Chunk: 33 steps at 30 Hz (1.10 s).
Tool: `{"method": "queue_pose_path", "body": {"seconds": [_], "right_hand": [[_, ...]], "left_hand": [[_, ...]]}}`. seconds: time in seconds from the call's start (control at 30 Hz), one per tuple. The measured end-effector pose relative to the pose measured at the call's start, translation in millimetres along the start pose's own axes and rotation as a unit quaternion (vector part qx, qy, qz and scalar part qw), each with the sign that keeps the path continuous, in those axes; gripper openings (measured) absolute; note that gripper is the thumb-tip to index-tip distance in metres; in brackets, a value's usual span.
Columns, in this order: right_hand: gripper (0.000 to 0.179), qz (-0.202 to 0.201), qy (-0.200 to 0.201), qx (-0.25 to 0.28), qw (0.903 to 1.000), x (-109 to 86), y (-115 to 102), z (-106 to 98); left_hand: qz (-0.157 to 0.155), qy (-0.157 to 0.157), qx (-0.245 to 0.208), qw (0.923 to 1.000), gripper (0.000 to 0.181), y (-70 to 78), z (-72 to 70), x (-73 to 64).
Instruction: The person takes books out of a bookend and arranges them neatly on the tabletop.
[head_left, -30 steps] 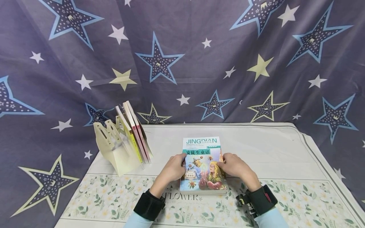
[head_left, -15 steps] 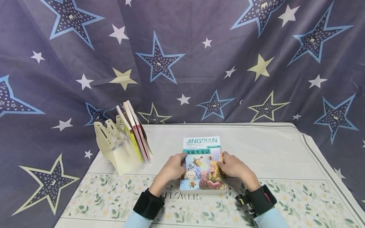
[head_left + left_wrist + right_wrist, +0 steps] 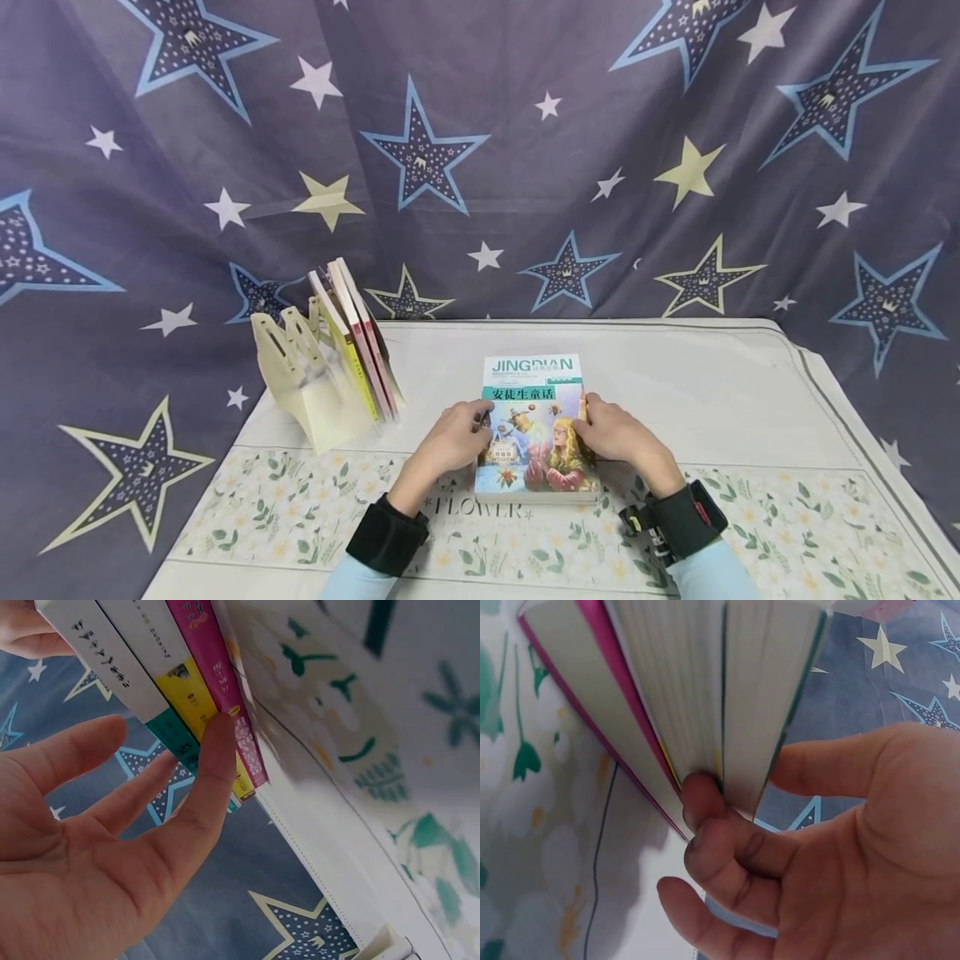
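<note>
Movement: since half a second ago everything has slid slightly upward in the head view, while the left hand (image 3: 453, 437) and right hand (image 3: 618, 433) keep their places at either side of the pile of books (image 3: 534, 477).
Curtain (image 3: 517, 158): dark purple-grey, behind everything, printed with blue, yellow and white stars.
Bench (image 3: 720, 392): pale covering, a flowered band across its near part.
Book rack (image 3: 333, 417): cream, on the left, well apart from the pile, with thin books (image 3: 362, 350) leaning at its right end.
Pile: three books flat mid-bench, spines facing left; the top cover reads JINGDIAN above a yellow-haired figure.
Left hand: fingers spread, one fingertip touching the spines.
Right hand: thumb on the cover's edge, bent fingers against the page edges, gripping that side.
Wristbands (image 3: 387, 536): black, one per wrist.
</note>
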State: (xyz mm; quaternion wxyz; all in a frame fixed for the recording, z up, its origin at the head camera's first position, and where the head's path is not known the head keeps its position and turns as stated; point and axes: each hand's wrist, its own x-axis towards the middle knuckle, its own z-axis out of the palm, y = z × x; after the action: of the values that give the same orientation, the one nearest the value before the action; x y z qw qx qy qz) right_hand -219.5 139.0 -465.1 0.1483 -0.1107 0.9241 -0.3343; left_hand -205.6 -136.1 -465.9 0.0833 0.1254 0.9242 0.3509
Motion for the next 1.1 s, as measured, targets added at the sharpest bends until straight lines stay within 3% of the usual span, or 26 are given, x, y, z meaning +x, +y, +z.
{"method": "queue_pose_path", "body": {"seconds": [0.2,0.4,0.57,0.7,0.87,1.1], "right_hand": [[0.051,-0.002,-0.005,0.002,1.0,0.7,1.2,-0.5],[0.05,-0.007,-0.005,0.004,1.0,1.2,0.0,-0.5],[0.051,-0.005,-0.006,0.003,1.0,0.8,-1.4,-1.8],[0.052,-0.005,-0.006,0.004,1.0,0.2,-1.9,-2.0],[0.051,-0.002,-0.005,0.007,1.0,-0.4,-1.8,-0.9],[0.051,-0.005,-0.002,0.001,1.0,0.5,-1.2,0.1]], "left_hand": [[-0.015,0.008,-0.007,0.9998,0.037,-8.9,-8.6,-9.6],[-0.026,0.086,0.0,0.996,0.024,-17.1,-23.4,-21.9],[-0.051,0.161,0.009,0.9856,0.012,-19.8,-34.7,-34.1],[-0.085,0.205,0.036,0.9745,0.012,-22.2,-44.5,-45.9],[-0.129,0.219,0.083,0.9635,0.017,-26.2,-58.3,-59.0],[-0.145,0.255,0.081,0.9526,0.02,-41.0,-70.3,-64.7]]}}
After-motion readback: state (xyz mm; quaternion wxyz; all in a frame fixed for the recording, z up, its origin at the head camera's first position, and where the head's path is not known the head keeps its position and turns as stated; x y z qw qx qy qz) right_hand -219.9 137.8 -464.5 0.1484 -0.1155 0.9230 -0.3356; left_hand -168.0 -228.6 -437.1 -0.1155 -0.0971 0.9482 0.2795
